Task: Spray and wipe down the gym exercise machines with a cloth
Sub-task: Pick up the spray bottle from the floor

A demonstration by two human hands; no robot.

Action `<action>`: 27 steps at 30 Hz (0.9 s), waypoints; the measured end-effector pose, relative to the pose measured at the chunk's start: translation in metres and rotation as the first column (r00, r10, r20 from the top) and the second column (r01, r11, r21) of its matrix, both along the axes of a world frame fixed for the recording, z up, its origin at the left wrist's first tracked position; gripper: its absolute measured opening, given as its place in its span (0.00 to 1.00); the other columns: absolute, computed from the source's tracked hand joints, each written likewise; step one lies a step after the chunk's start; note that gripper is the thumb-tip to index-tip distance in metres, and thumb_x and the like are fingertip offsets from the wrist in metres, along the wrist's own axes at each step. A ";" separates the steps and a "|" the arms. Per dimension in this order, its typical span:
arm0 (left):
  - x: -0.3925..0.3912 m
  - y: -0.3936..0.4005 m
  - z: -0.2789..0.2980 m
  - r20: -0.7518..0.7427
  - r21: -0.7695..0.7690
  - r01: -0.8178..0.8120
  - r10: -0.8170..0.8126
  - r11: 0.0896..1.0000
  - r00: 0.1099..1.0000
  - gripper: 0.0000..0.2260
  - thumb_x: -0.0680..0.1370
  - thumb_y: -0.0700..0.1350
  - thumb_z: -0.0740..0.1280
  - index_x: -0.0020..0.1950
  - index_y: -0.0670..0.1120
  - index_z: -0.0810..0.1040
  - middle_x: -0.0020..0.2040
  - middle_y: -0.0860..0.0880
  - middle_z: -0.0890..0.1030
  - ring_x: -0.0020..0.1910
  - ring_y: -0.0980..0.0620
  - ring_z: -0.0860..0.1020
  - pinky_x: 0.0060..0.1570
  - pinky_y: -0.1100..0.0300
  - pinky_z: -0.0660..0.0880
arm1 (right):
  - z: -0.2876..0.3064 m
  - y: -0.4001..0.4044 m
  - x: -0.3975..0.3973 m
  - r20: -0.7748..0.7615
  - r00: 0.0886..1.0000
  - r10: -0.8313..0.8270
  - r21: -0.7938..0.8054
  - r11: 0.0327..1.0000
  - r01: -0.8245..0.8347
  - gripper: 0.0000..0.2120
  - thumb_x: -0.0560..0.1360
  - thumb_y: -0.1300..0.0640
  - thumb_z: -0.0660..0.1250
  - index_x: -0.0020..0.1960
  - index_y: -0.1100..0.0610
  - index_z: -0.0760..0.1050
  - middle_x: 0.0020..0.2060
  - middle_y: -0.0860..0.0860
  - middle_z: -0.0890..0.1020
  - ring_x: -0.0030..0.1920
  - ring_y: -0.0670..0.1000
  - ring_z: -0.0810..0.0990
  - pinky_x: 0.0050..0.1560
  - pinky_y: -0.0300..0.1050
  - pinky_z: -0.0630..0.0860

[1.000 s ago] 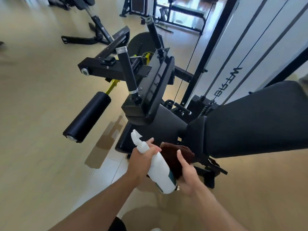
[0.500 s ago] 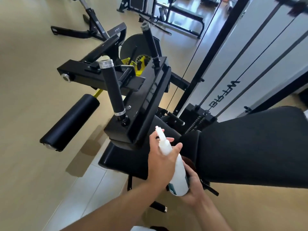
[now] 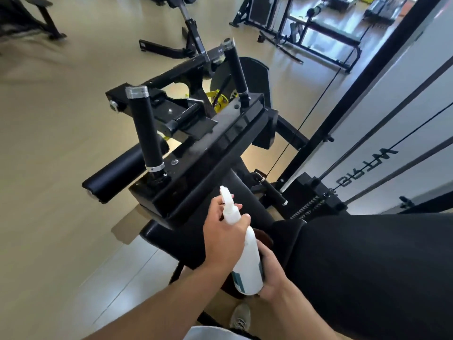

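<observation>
Raised since a second ago: spray bottle, now with nozzle up close to the black frame plate of the leg machine, between its two upright handles. Gripped at the neck by left hand, forefinger near the trigger; base steadied by right hand, which also holds the brown cloth, mostly hidden. Likely about to spray, wiping not yet begun. Opaque white bottle; liquid level impossible to tell.

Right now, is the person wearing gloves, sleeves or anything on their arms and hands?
No. Both forearms are bare, with no sleeves, and the left hand and right hand have no gloves. No watch, ring or bracelet shows on the parts in view.
</observation>
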State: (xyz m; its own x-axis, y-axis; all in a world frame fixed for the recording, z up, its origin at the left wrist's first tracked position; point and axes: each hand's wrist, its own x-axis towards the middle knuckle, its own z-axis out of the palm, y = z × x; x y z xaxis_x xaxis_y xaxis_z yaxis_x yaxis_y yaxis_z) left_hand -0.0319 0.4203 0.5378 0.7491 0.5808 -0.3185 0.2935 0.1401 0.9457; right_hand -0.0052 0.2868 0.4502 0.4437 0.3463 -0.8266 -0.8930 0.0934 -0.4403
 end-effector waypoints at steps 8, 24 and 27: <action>0.044 -0.040 0.006 -0.020 0.020 -0.058 0.058 0.998 0.998 0.13 0.71 0.41 0.75 0.51 0.54 0.79 0.44 0.59 0.83 0.44 0.56 0.82 0.45 0.58 0.79 | 0.004 -0.048 0.046 0.005 0.998 0.062 -0.098 0.993 -0.061 0.20 0.78 0.44 0.70 0.59 0.59 0.86 0.57 0.61 0.86 0.57 0.64 0.85 0.62 0.59 0.79; 0.123 0.000 0.017 -0.014 -0.012 0.121 -0.121 0.993 0.993 0.16 0.69 0.39 0.76 0.54 0.50 0.81 0.47 0.50 0.83 0.45 0.49 0.82 0.45 0.54 0.79 | 0.018 -0.046 0.075 0.225 0.962 -0.153 -0.133 0.974 0.185 0.20 0.79 0.52 0.72 0.69 0.55 0.76 0.56 0.56 0.87 0.57 0.59 0.86 0.66 0.62 0.78; 0.133 0.004 0.022 -0.024 -0.023 0.170 -0.171 0.985 0.985 0.13 0.67 0.39 0.77 0.49 0.50 0.81 0.45 0.50 0.83 0.43 0.49 0.81 0.41 0.54 0.78 | 0.019 -0.041 0.074 0.230 0.952 -0.203 -0.137 0.961 0.238 0.19 0.81 0.53 0.71 0.70 0.55 0.76 0.55 0.56 0.87 0.58 0.59 0.86 0.67 0.62 0.78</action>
State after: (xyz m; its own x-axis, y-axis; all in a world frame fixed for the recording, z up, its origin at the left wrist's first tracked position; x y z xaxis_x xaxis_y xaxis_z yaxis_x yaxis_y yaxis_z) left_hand 0.1014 0.4242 0.5593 0.8279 0.4385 -0.3498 0.3393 0.1051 0.9348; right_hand 0.0688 0.2458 0.4689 0.6646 0.0895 -0.7418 -0.7426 0.1892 -0.6425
